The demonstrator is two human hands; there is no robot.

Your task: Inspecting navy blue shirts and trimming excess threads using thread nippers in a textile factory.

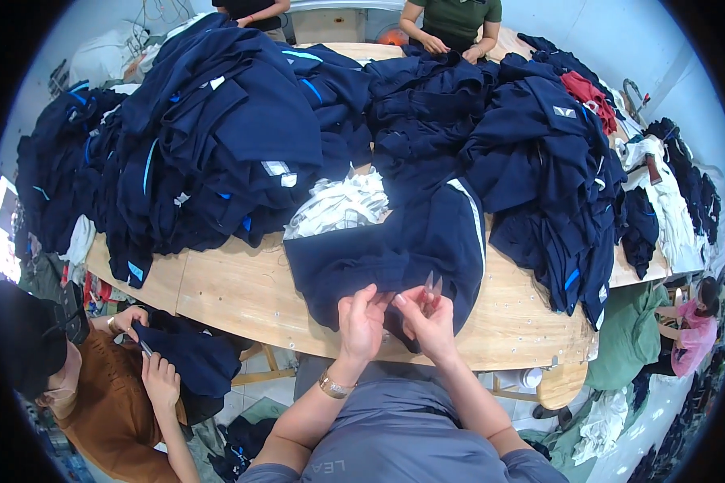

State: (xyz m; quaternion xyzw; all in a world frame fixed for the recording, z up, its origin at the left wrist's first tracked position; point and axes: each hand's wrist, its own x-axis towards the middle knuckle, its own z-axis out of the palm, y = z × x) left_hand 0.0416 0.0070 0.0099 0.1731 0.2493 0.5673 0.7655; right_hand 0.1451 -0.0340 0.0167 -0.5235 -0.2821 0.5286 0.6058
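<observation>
A navy garment [338, 270] with a white side stripe lies spread over the table's near edge in front of me. My left hand [362, 324] is closed at its near part, fingertips pinched on the cloth, though exactly what lies between them is small and partly hidden. Close beside it, my right hand [428, 324] grips a pair of thread snips [434, 283], whose pointed blades stick up past the fingers. The right thumb and forefinger come nearly up against the left fingertips.
Big heaps of navy garments [242, 121] cover the wooden table [225, 282] left and right [540, 153]. White scraps [342, 205] sit just beyond my garment. A person in brown [113, 394] works at left, another in green [451, 24] across, one in pink [693, 338] at far right.
</observation>
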